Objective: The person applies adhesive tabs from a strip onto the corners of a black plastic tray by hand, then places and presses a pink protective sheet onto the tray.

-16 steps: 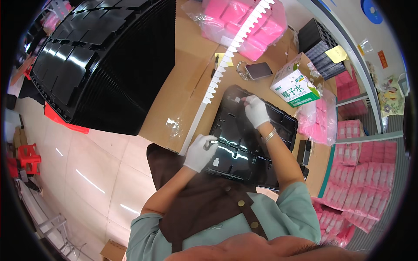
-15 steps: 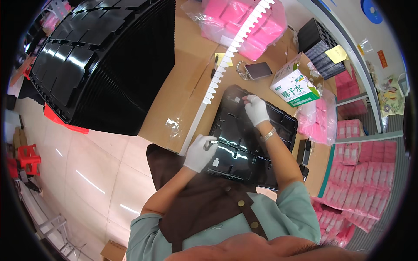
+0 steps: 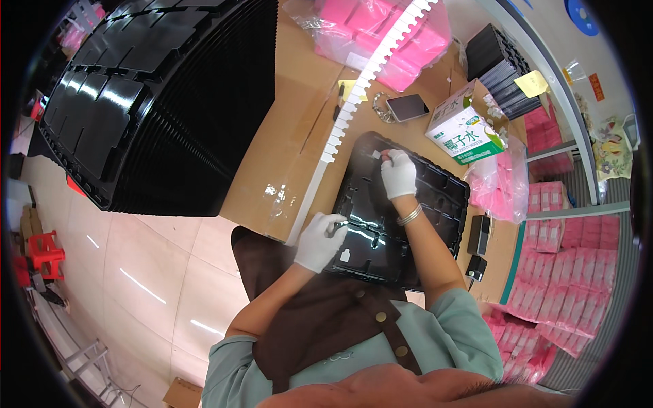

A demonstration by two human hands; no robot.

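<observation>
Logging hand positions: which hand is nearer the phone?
Right. The right hand is just below the phone in the picture; the left hand is lower and farther left.

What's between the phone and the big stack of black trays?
In the head view: a bracelet, a white toothed strip, a dark pen-like thing, then cardboard.

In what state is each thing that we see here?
Left hand, gloved, fingers curled
Right hand, gloved, fingers bent
Black tray, lying beneath both hands
Cardboard box, open
Phone, lying flat, unlit
Black pile, layers stacked closely
Pink packs, bundled together
</observation>
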